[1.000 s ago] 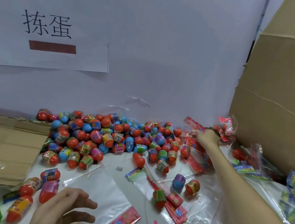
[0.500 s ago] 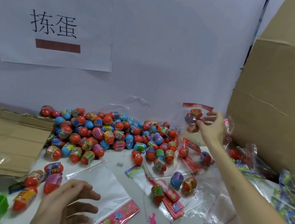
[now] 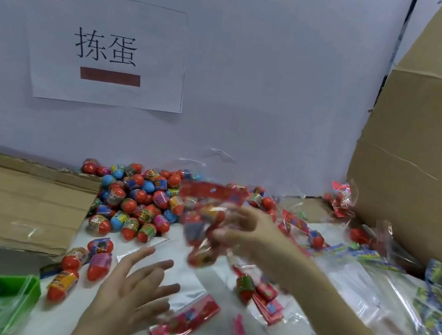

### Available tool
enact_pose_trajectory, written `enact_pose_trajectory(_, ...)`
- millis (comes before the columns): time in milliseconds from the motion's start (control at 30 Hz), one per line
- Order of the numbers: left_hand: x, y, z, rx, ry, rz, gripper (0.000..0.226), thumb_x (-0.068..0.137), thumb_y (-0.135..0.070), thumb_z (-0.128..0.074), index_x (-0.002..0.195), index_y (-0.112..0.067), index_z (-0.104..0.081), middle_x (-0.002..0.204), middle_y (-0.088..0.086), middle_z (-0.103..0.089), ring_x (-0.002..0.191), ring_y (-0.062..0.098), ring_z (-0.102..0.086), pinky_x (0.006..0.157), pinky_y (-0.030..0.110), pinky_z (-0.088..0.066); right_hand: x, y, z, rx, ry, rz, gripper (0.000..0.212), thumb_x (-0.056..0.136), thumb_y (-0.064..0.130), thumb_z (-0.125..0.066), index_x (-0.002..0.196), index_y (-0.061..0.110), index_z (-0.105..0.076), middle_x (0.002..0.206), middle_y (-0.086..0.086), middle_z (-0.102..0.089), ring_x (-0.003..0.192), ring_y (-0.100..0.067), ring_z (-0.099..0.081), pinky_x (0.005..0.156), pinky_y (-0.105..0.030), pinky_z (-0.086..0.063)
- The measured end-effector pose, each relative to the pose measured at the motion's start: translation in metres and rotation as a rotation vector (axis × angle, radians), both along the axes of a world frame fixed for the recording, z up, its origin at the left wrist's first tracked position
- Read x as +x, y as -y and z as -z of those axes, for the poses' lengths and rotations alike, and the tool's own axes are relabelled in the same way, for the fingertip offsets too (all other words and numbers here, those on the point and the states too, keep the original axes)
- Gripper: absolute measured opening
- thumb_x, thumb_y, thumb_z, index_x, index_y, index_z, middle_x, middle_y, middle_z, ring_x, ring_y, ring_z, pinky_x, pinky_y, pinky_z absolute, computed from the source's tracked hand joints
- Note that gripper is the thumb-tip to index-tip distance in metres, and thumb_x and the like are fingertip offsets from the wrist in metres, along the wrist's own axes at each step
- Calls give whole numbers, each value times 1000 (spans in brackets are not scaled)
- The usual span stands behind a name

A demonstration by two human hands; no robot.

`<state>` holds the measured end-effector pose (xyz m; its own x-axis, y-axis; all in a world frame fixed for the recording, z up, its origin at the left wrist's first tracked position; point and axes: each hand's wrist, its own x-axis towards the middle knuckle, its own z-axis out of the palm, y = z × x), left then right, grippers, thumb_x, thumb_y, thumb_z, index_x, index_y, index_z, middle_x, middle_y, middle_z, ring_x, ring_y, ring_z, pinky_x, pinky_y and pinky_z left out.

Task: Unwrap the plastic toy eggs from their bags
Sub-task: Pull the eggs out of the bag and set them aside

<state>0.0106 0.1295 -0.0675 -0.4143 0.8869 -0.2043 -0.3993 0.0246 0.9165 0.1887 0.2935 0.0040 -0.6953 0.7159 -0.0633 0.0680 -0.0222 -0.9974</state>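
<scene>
My right hand (image 3: 246, 233) grips a clear bag of toy eggs (image 3: 206, 223) with a red header, held in the air over the table's middle; the bag is blurred. My left hand (image 3: 131, 292) is raised below it with its fingers spread and holds nothing. A pile of unwrapped eggs (image 3: 138, 200), red, blue and pink, lies against the wall. An empty bag (image 3: 182, 321) with a red strip lies under my left hand.
A flat cardboard sheet (image 3: 12, 202) lies at the left, and a large cardboard box (image 3: 431, 161) stands at the right. Full and empty bags (image 3: 370, 283) cover the right side. A green bin (image 3: 14, 293) holding an egg sits at the lower left.
My right hand picked a bag from the far right near the box and carried it left and toward me. My left hand lifted off the empty bag and spread its fingers.
</scene>
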Motion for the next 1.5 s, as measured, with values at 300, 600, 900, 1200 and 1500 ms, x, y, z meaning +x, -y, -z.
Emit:
enact_pose_trajectory(300, -6, 2, 8, -32, -138, 60, 43, 59, -28, -82, 103, -29, -81, 90, 17, -78, 75, 33, -76, 54, 34, -58, 9, -1, 21, 144, 218, -123, 4, 96, 24, -71, 95, 23, -75, 90, -5, -75, 71, -16, -68, 58, -22, -52)
enact_pose_trajectory(600, -10, -3, 2, -86, -60, -63, 24, 91, -28, -65, 113, -18, -70, 99, 5, -80, 81, 38, -77, 77, 45, -56, 58, -119, -2, -110, -546, 633, 16, 102, 1, -54, 115, 7, -60, 110, -14, -71, 93, -21, -75, 81, -31, -61)
enact_pose_trajectory(900, -8, -2, 4, -114, -86, -24, 23, 97, -23, -60, 110, -9, -71, 102, 9, -80, 79, 39, -77, 75, 45, -55, 84, -115, 47, -3, -41, 797, 34, 97, -13, -46, 104, 8, -72, 117, -22, -71, 99, -31, -73, 94, -40, -57)
enact_pose_trajectory(1200, -7, 0, 2, -123, -124, -53, 21, 100, -17, -57, 104, -1, -70, 94, 14, -79, 74, 35, -77, 72, 43, -55, 79, -94, 55, 545, 620, 655, 32, 89, 33, -73, 120, 27, -69, 120, 8, -66, 109, -16, -63, 92, -39, -54)
enact_pose_trajectory(1500, -7, 5, 3, -80, -149, -97, 20, 101, -19, -58, 105, -4, -71, 98, 11, -79, 83, 33, -77, 75, 42, -56, 73, -83, 59, 608, 832, 537, 31, 87, 19, -62, 113, 33, -71, 98, 7, -71, 82, -13, -65, 72, -37, -56)
